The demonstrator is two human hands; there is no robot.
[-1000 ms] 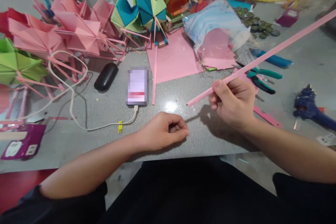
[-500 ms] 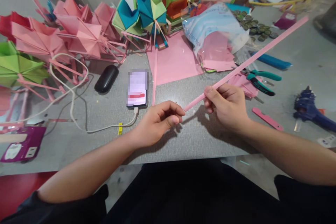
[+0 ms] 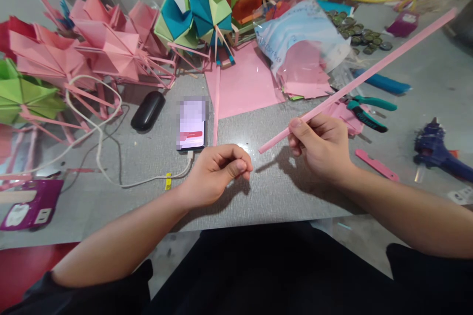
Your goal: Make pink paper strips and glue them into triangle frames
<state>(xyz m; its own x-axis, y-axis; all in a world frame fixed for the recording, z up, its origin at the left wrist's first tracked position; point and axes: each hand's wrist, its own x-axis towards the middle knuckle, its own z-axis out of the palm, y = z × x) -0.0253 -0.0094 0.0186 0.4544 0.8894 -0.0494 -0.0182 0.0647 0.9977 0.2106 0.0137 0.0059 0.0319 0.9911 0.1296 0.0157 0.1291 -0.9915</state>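
My right hand (image 3: 321, 145) pinches a long, narrow pink paper strip (image 3: 384, 61) between thumb and fingers, near its lower end. The strip slants up to the right, above the table. To the left of its lower tip, a small gap away, is my left hand (image 3: 223, 172). Its thumb and fingers are closed together, and whatever they hold, if anything, is hidden. Just beyond the left hand a second pink strip (image 3: 217, 103) lies across a pink paper sheet (image 3: 247, 83). A phone (image 3: 191, 123) with a white charging cable (image 3: 148, 180) lies beside that strip.
Pink folded-paper models (image 3: 118, 44) and a green one (image 3: 25, 91) crowd the left. A paper bag (image 3: 299, 34) stands at the back. On the right are green-handled pliers (image 3: 369, 110), a pink cutter (image 3: 376, 164) and a blue glue gun (image 3: 439, 150). A black case (image 3: 148, 110) sits left of the phone.
My left hand has come away from the strip's lower end and shifted slightly left. The strip, still in my right hand, has its upper end farther to the upper right.
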